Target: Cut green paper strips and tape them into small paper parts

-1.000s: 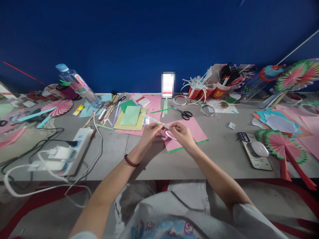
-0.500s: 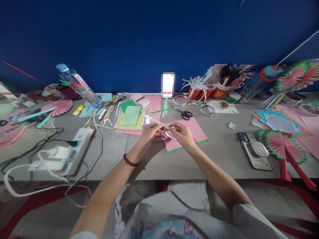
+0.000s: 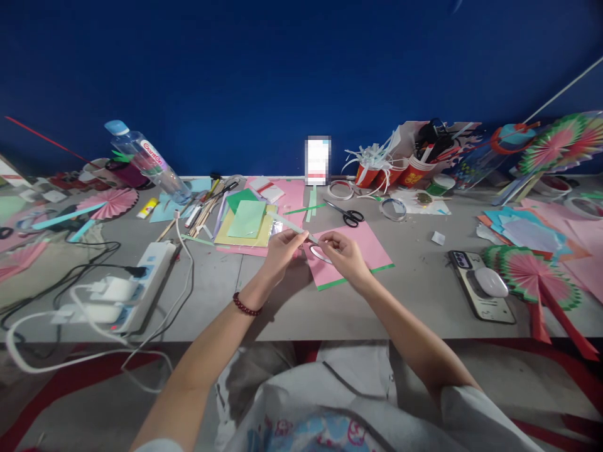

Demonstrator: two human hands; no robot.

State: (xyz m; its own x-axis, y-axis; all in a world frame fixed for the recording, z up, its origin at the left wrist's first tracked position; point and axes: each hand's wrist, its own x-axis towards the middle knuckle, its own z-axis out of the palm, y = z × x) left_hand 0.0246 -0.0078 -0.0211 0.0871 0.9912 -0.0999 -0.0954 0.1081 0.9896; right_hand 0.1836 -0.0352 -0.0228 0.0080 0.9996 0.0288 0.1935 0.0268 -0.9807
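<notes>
Above the grey table [image 3: 301, 314], near its middle, a pale strip [image 3: 291, 226] is held between two hands, slanted from upper left to lower right. Partway along, it is gripped by the left hand [image 3: 285, 249] between the thumb and the bent fingers, its upper end being left to stick out toward some stacked papers. Its lower end is pinched by the right hand [image 3: 342, 252] between thumb and forefinger, with the other fingers curled in. Neither hand is spread, and only a small gap is left between the two sets of fingertips. Just below the right fingertips a white ring [image 3: 320, 253] is seen, partly covered by that hand; whether it is touched cannot be told.

Under the right hand a pink sheet [image 3: 365, 248], edged with green along its near side, is laid at an angle. Just beyond it, black-handled scissors [image 3: 352, 217] are set down with the blades pointed away and to the left. Beyond the left hand, a light green sheet [image 3: 247, 218] is stacked on a yellow sheet [image 3: 223, 237]. The left wrist is circled by a dark red beaded bracelet [image 3: 247, 304].
</notes>
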